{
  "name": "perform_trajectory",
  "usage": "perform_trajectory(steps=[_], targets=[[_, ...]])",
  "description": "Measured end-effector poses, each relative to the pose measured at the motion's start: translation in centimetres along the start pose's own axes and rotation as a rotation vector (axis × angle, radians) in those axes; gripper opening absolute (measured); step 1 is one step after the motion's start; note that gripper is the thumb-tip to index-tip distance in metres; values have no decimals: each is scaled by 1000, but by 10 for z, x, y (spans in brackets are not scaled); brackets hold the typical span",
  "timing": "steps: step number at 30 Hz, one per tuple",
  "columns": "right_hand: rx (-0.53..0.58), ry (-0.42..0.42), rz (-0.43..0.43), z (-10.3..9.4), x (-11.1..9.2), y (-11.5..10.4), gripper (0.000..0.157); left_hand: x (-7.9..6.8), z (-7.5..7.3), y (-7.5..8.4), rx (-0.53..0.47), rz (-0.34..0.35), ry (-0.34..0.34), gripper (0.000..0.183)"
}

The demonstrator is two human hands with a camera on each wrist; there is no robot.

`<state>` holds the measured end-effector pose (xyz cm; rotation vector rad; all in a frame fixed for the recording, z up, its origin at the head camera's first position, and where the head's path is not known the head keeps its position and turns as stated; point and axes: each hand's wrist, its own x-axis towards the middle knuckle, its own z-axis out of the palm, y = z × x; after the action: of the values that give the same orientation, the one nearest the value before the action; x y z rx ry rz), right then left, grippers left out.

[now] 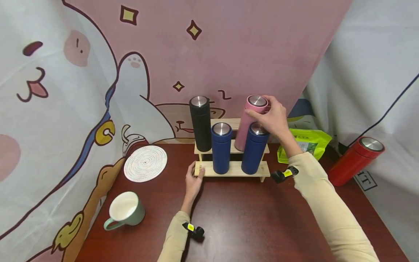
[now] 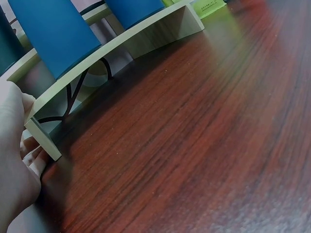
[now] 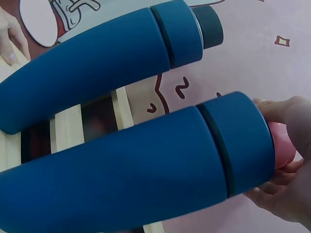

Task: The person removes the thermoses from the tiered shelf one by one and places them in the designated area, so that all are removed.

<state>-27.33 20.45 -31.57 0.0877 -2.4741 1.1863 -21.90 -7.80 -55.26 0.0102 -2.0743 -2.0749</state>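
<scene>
A tiered wooden rack stands on the table, two blue flasks on its lower step. Behind them on the upper step are a black flask at left and a pink flask at right. My right hand grips the pink flask around its top, thumb on the near side. In the right wrist view, a blue flask hides most of the pink one. My left hand holds the left end of the lower step, thumb on top and fingers beneath, as the left wrist view shows.
At the left lie a round woven mat and a pale green mug. A bright green pouch lies right of the rack, behind my right forearm. Farther right stands a red flask. A printed cloth hangs behind.
</scene>
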Motion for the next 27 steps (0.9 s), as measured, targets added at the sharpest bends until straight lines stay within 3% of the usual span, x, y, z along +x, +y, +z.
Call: perform_trajectory(steps=[13, 27], targets=[[25, 61, 43, -14, -2, 13, 81, 0, 0, 1, 14, -21, 0, 54], [6, 246, 7, -32, -7, 30, 73, 1, 1, -3, 16, -13, 14, 54]])
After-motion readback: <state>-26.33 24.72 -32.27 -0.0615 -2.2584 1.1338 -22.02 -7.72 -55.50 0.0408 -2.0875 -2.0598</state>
